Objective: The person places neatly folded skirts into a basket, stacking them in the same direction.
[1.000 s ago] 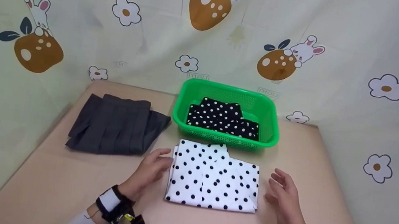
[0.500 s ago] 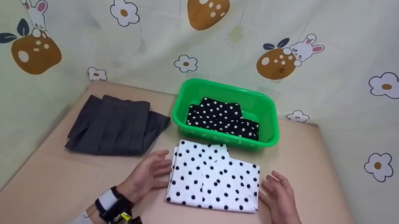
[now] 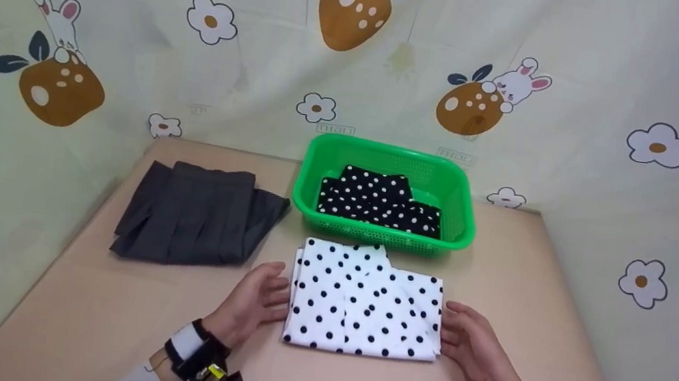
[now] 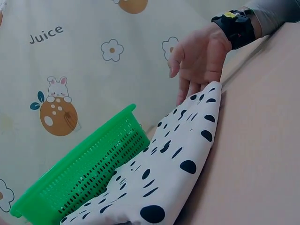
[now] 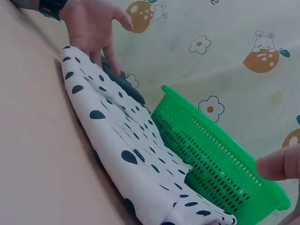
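Observation:
A folded white garment with black polka dots (image 3: 366,312) lies flat on the table before me. At its left edge is my left hand (image 3: 249,300), palm turned inward and fingers loosely extended, the fingertips at the cloth. My right hand (image 3: 476,349) stands likewise at the right edge, its fingertips by the fold. The left wrist view shows the right hand (image 4: 201,56) upright behind the garment's far end, thumb raised. In the right wrist view the left hand (image 5: 93,28) has its thumb spread. Whether fingers reach under the cloth is hidden.
Just behind the white garment stands a green plastic basket (image 3: 306,193), holding a folded black garment with white dots (image 3: 377,202). A dark grey pleated skirt (image 3: 198,214) lies folded at the left. Patterned curtain (image 3: 250,74) encloses the table's back and sides.
Both hands have moved in to the white garment's side edges, the right one shifting left and its fingers lowering. Garment, basket and skirt stay in place.

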Available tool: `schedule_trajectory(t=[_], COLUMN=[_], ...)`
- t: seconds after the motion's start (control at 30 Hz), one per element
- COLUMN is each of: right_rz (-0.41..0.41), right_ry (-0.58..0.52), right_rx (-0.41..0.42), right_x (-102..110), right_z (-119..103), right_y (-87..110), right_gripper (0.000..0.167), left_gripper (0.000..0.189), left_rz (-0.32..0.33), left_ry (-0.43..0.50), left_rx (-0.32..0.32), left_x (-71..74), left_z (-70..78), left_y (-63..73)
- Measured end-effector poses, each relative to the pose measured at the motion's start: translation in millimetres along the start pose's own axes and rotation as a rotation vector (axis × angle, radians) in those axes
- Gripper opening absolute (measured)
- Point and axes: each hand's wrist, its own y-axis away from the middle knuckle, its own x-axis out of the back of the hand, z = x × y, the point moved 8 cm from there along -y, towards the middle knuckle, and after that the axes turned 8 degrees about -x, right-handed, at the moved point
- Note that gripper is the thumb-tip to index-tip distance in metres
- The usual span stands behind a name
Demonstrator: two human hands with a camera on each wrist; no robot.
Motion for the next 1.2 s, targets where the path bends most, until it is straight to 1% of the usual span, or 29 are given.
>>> schedule_trajectory(t=[0.1,0.17,0.23,0.3,0.37,0.5,0.57,0.67,0.77,0.9,1.0,1.2], right_rz=[-0.12,-0.192,-0.245,-0.282,-0.308,-0.356,-0.36,-0.339,-0.307,-0.278,-0.276,-0.274], right_ry=[0.007,0.004,0.002,-0.007,-0.014,-0.021,-0.015,0.009,0.044,0.067,0.074,0.098], right_rx=[-0.012,-0.013,-0.012,-0.013,-0.021,-0.028,-0.023,-0.004,0.009,0.027,0.04,0.056], right_x=[-8,-14,-20,-26,-31,-39,-40,-41,-41,-39,-39,-40], right_z=[4,8,12,15,19,25,26,27,28,29,28,26], right_y=[-0.9,-1.1,-1.1,-1.1,-1.4,-1.4,-2.2,-4.4,-6.3,-6.7,-6.0,-4.4], right_gripper=[0.065,0.069,0.074,0.078,0.08,0.083,0.083,0.083,0.084,0.085,0.084,0.085], left_gripper=[0.076,0.07,0.063,0.062,0.064,0.067,0.069,0.078,0.084,0.084,0.086,0.084], left_rz=[-0.013,-0.041,-0.081,-0.127,-0.176,-0.244,-0.261,-0.252,-0.236,-0.228,-0.226,-0.218], left_ry=[-0.007,-0.019,-0.024,-0.02,0.007,0.058,0.068,0.048,0.001,-0.072,-0.103,-0.132], left_rx=[0.008,0.023,0.044,0.065,0.077,0.056,0.037,0.003,-0.031,-0.071,-0.08,-0.081], left_x=[-4.0,-8.1,-12.6,-17.7,-23.3,-32.5,-35.1,-34.8,-32.7,-31.0,-30.1,-29.1], left_z=[-4.8,-9.3,-14.9,-20.3,-25.7,-33.1,-35.6,-37.1,-36.7,-33.9,-32.8,-32.0], left_y=[1.2,2.0,2.6,3.3,3.7,2.9,1.7,0.0,-1.5,-2.9,-2.9,-1.2])
